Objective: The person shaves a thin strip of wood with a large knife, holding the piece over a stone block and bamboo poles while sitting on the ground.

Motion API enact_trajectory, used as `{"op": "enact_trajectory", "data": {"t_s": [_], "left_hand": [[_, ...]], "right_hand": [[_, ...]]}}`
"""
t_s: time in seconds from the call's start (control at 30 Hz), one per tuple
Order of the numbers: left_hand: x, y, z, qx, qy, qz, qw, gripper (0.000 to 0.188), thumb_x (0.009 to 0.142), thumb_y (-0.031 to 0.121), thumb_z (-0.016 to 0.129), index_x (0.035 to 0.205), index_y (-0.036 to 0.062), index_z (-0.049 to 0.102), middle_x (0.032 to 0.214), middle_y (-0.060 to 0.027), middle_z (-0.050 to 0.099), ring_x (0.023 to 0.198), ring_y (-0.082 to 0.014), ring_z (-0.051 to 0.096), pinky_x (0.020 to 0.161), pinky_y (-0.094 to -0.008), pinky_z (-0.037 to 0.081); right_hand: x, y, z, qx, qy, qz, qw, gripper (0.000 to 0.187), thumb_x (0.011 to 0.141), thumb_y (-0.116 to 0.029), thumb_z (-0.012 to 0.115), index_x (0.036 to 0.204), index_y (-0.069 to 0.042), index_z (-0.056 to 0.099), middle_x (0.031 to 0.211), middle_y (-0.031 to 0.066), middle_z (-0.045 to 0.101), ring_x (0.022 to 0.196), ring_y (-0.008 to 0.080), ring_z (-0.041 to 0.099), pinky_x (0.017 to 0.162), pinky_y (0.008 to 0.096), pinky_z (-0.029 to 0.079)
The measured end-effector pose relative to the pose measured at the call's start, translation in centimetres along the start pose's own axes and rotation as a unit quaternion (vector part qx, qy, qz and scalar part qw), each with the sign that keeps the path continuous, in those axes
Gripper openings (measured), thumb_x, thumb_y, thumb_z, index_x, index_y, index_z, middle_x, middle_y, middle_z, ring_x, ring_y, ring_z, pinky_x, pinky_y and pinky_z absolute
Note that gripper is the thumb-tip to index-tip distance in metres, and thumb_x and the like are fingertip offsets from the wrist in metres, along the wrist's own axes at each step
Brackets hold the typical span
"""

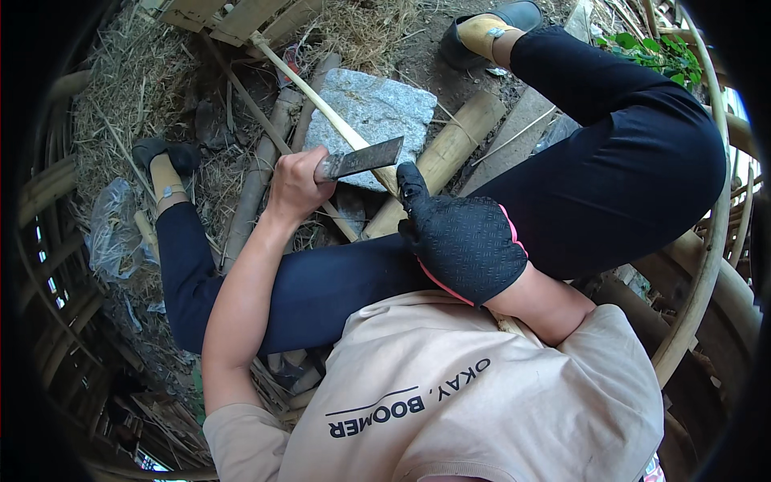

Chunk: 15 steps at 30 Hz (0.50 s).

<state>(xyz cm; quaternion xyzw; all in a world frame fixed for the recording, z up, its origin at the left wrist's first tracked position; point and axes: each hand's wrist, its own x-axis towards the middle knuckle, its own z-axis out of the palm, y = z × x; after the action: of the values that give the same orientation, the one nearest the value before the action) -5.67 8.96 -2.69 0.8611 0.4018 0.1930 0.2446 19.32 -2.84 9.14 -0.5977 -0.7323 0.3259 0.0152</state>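
Observation:
My bare left hand (297,183) is closed round the handle of a knife with a wide, dark, square-ended blade (365,159). That blade lies across a pale bamboo strip (321,104), close to its near end. In a black textured glove with pink edging, my right hand (466,241) grips the strip's near end, the thumb stretched along it by the blade; its other fingers are mostly hidden. From there the strip slants away to the upper left, passing over a grey stone block (389,108) on the ground.
Beside the block lie a thick bamboo pole (462,140) and several thinner poles. Dry straw (128,88) and a clear plastic bag (116,229) are at the left. My legs bend round the work spot. A curved bamboo rail (711,265) rises at the right, near green leaves (658,56).

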Motion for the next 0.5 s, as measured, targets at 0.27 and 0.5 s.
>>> {"op": "enact_trajectory", "data": {"t_s": [0.27,0.5], "left_hand": [[0.6,-1.3,0.7,0.023,0.039,0.012,0.999,0.011,0.079,0.002,0.066,0.075,0.0002,0.056,0.07,-0.023,0.06,0.069,-0.0445,0.063,0.06,-0.0477,0.049],[0.6,-2.5,0.7,0.046,0.061,-0.002,0.997,0.009,0.083,0.008,0.066,0.078,0.001,0.062,0.069,-0.023,0.061,0.07,-0.044,0.065,0.061,-0.0481,0.05]], "right_hand": [[0.2,-0.1,-0.4,-0.032,-0.036,0.011,0.999,0.07,0.093,-0.019,0.064,0.154,0.0,0.036,0.076,0.0134,0.069,0.064,0.031,0.068,0.057,0.043,0.053],[0.2,0.1,-0.1,-0.021,-0.008,0.012,1.0,0.069,0.093,-0.021,0.063,0.153,-0.001,0.036,0.078,0.0143,0.07,0.065,0.0318,0.069,0.057,0.0436,0.053]]}}
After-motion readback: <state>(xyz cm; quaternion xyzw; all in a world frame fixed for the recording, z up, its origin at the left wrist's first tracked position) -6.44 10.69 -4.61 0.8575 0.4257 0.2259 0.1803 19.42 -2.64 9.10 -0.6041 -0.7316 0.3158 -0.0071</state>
